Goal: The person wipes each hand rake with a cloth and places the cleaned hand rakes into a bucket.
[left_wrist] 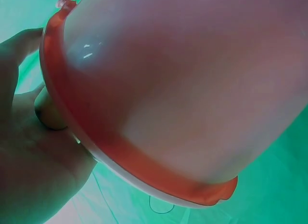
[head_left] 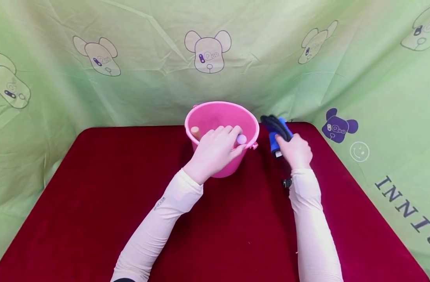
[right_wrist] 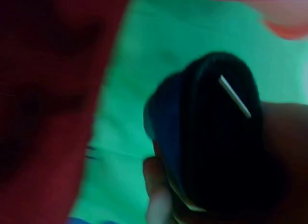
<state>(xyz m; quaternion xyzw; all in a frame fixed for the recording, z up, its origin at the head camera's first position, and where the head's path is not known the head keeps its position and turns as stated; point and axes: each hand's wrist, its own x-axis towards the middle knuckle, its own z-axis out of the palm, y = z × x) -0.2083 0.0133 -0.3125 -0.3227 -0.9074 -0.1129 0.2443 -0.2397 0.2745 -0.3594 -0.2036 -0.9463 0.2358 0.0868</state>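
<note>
A pink bucket [head_left: 220, 166] stands upright near the table's back edge. My left hand [head_left: 216, 150] reaches over its near rim, with thumb and fingers around a lilac round-ended object [head_left: 241, 139]; most of that object is hidden. Beside the same hand, a tan rounded stick end [head_left: 195, 132] pokes up inside the bucket. To the right of the bucket, my right hand [head_left: 298, 152] grips a blue and black folded bundle [head_left: 279, 135] with a small white tag. In the right wrist view the bundle [right_wrist: 192, 127] looks dark and blurred.
Dark red cloth [head_left: 236, 231] covers the table. A pale green curtain [head_left: 144, 90] with printed bear heads hangs right behind and along both sides. A small black device [head_left: 286, 183] sits at my right wrist.
</note>
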